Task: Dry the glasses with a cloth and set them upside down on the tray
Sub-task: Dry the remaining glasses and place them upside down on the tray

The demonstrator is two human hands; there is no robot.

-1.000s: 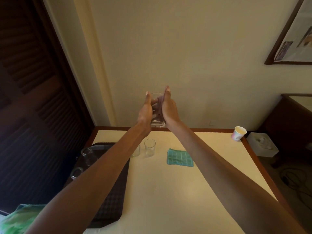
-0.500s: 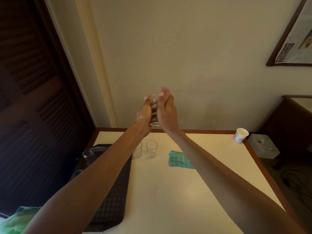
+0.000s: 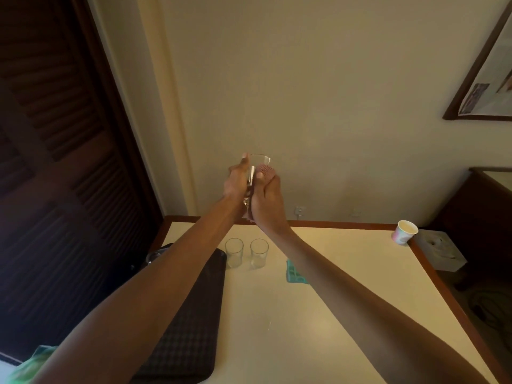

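"What's going on at the left?"

"A dark tray is lying along the table's left side. A tray glass is peeking out behind the forearm."

"And the hands?"

"They're working together, up against the wall. The left hand is gripping the raised glass, and the right hand is clutching a pinkish cloth against it."

"Further right?"

"An upright glass is standing just beside the tray, with a second upright glass next to it. After that come a teal cloth and a paper cup."

Cream table with wood rim carried dark tray at left, two glasses stood upright just right of tray's far end, teal cloth lay further right, paper cup sat at far right corner.
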